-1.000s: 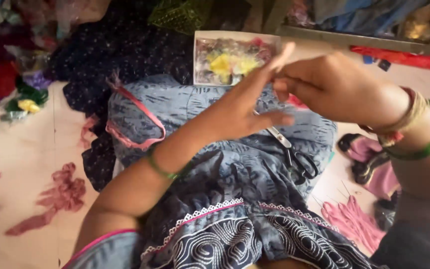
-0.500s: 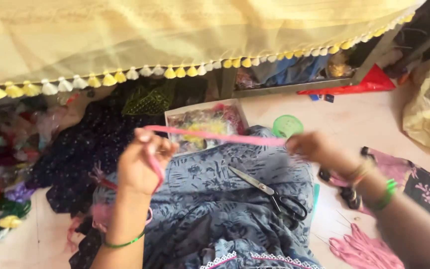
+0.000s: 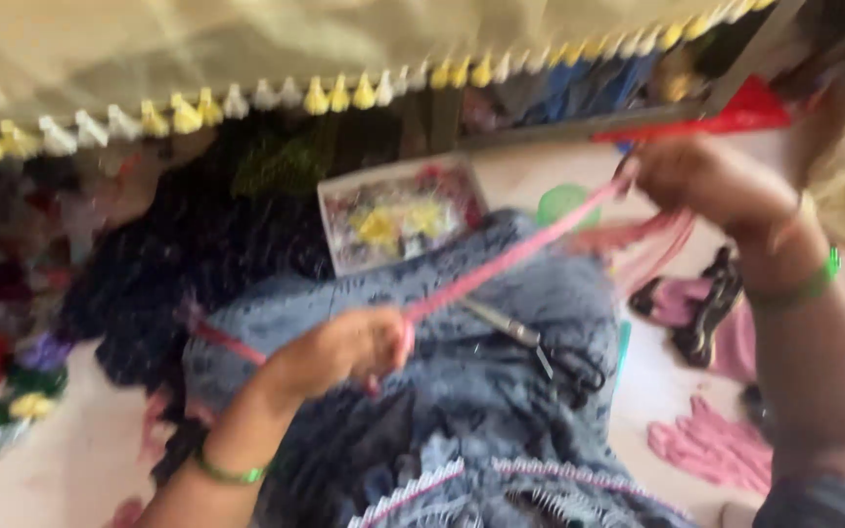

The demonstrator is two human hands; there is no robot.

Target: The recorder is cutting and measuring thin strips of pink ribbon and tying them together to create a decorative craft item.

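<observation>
Floor's a mess of fabric scraps, with blue-grey printed cloth [image 3: 501, 391] spread in the middle. One pink strip [image 3: 511, 259] runs taut from the left hand [image 3: 344, 347] at 7 o'clock, pinching it, to the right hand [image 3: 711, 181] at 2 o'clock, clenched on its other end. One pair of scissors [image 3: 540, 347] lies on the cloth, and one clear box [image 3: 398, 210] sits at 12 o'clock.
</observation>
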